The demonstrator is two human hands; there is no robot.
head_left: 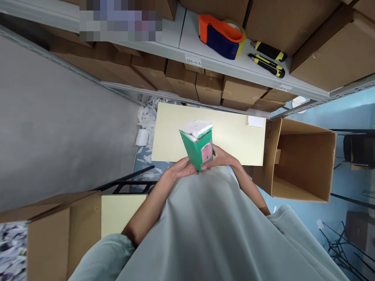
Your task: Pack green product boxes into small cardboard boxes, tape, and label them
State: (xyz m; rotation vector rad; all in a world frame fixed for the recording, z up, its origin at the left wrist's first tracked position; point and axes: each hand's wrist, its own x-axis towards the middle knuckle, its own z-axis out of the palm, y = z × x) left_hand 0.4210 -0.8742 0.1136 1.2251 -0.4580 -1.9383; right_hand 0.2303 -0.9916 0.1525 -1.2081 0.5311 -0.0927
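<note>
Pale grey-green cloth (211, 226) of the wearer's shirt spreads nearest the camera, and just beyond it a green box (195, 150) is grasped between both sets of fingers. The left fingers (191, 169) cup its lower end from the left and beneath, while the right fingers (209, 164) close on its lower right side, by a pink label (206, 151). The box is tilted, held in front of the body near the close edge of the pale yellow counter (170, 128), and its white top (197, 128) looks creased and uneven; whether that is paper or a worn flap, I cannot tell. The step in hand looks like holding and perhaps turning or inspecting the box. Judging from this grip, any shift of it would call for one side to carry the weight while the other moves, with light pressure around the rough top. Beyond the fingers and to their right, a small white item (255, 121) lies at the counter's far corner. Farther right stands an open carton (304, 164). Ahead of the fingers, a shelf (189, 33) bears an orange and blue tape dispenser (222, 37) and two black-and-yellow cutters (269, 50).
</note>
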